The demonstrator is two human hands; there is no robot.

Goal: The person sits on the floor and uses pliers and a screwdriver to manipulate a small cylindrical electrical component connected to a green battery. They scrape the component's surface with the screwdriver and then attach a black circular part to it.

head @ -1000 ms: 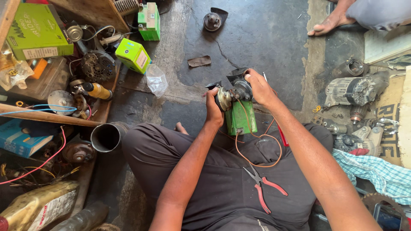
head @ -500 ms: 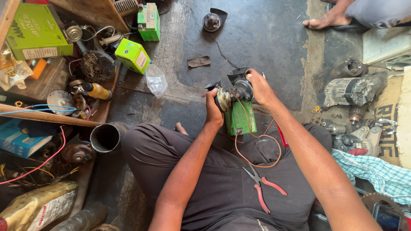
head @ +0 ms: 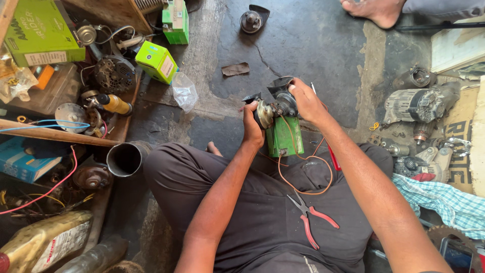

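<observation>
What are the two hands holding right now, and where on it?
Both hold a small round metal horn part above a green block: left hand on its left rim, right hand on its right side.

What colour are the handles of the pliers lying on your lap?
Red handles on the pliers, with grey metal jaws; the head view shows them clearly on the dark trousers.
</observation>
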